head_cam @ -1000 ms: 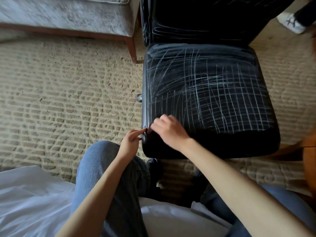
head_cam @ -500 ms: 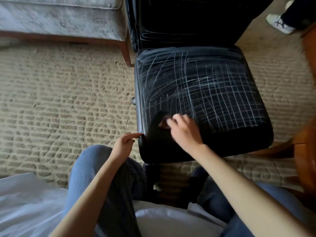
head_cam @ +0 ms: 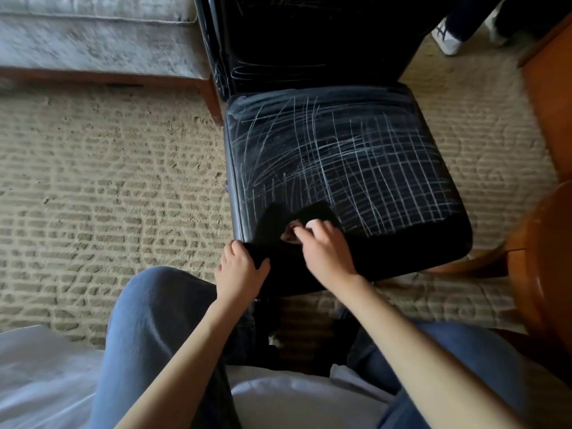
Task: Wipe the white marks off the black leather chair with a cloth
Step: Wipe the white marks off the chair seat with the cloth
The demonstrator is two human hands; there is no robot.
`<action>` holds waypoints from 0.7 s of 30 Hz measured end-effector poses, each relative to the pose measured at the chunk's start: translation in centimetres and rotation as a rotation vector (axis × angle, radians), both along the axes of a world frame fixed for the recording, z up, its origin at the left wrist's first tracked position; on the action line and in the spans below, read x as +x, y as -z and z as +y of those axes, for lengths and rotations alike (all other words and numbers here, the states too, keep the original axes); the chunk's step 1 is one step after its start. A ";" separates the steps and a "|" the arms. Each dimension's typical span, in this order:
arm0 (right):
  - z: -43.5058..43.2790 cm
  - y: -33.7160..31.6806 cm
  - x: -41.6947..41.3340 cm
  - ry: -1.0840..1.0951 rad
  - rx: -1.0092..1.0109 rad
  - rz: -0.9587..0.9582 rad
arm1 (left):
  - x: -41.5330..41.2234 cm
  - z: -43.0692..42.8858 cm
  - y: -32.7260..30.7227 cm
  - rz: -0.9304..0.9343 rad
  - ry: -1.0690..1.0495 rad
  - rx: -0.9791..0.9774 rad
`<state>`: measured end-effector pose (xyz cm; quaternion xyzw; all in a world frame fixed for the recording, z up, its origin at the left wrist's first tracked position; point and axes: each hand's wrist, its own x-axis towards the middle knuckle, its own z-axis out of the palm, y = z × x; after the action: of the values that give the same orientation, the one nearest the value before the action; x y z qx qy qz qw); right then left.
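Soft, light and limp, the black cloth [head_cam: 318, 212] lies on the chair seat [head_cam: 340, 144] at its front-left corner, left hand [head_cam: 240, 270] gripping its near edge, right hand [head_cam: 325, 255] curled into its middle, probably best bunched under 1 palm.

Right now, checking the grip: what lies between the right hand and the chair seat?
A black cloth, bunched under the right hand on the chair seat, seen in the head view.

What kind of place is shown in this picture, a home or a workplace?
Most likely a living room in a home: a beige textured carpet covers the floor, a grey upholstered sofa on wooden legs stands at the back, and a black leather chair sits beside it.
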<state>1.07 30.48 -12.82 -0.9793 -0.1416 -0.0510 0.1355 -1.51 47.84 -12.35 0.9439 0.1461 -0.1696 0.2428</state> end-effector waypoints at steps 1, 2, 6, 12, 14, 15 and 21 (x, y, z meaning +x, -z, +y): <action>-2.0 -0.1 0.6 0.064 -0.018 -0.006 | -0.3 -0.5 0.2 0.002 0.010 0.037; -4.2 -0.1 1.2 0.143 -0.036 -0.014 | -0.5 -0.9 0.4 0.002 0.020 0.069; -9.3 -0.5 2.1 0.444 -0.082 0.023 | -0.9 -2.2 0.5 0.017 0.055 0.165; -1.7 1.2 -1.7 0.193 0.009 -0.105 | -0.6 -1.7 0.7 0.060 0.064 0.190; -0.8 1.3 -2.6 0.055 0.008 -0.110 | -0.1 -1.2 0.7 0.067 0.068 0.185; -1.3 1.3 -2.7 -0.020 -0.014 -0.122 | 0.1 -0.9 0.7 0.066 0.071 0.183; -12.1 -0.2 0.2 0.291 -0.158 -0.075 | 1.8 1.2 0.7 0.061 0.062 0.156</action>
<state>1.28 18.42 -12.63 -0.9945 -0.0070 -0.0952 0.0438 0.25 49.04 -13.06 0.9585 0.1370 -0.1936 0.1584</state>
